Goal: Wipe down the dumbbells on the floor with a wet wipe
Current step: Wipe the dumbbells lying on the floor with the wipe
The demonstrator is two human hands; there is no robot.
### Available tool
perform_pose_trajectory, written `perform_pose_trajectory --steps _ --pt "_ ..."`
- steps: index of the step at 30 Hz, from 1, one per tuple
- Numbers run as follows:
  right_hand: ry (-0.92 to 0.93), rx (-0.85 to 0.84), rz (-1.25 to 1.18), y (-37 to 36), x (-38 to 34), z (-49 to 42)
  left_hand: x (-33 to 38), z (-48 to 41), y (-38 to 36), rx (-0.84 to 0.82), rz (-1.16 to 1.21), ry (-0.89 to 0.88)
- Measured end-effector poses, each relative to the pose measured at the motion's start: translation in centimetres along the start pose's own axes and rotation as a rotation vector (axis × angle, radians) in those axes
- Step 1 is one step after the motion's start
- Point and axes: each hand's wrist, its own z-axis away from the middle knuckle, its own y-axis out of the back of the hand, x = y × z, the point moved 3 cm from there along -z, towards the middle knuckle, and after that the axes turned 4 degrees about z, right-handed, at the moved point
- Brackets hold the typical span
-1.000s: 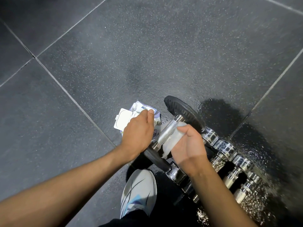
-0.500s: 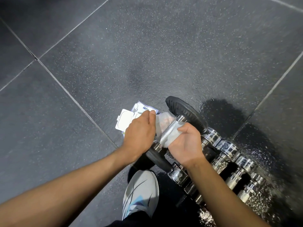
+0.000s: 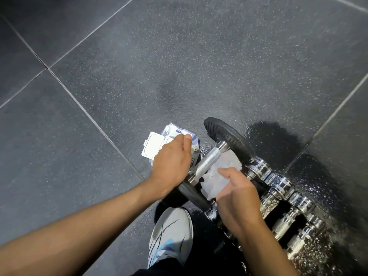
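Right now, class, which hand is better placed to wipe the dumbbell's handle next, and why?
Right hand: it holds the wipe against the handle. The left hand, over the pack, shows no wipe.

Open floor point(image 3: 199, 56) lies beyond the plate dumbbell point(image 3: 229, 142); the wipes pack point(image 3: 159, 144) crowds its left, chrome dumbbells point(image 3: 278, 184) its right, a shoe point(image 3: 171, 232) nearer.

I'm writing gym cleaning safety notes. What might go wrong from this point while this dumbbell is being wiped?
The black-plate dumbbell stands on round plates and might roll onto the shoe just beside its near plate. The right hand holds the wet wipe against one side of the handle only, so the far side may be missed. The floor by the chrome dumbbells looks wet, a possible slip.
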Motion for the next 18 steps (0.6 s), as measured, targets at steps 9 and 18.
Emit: perform_pose_trajectory --steps 9,18 --pt "0.798 -0.171 1.335 0.3 2.0 -0.2 -0.1 0.0 0.1 0.0 0.021 -0.001" --pt "1.293 -0.307 2.181 0.8 -0.1 -5.1 -0.4 -0.3 -0.1 0.008 0.034 -0.008"
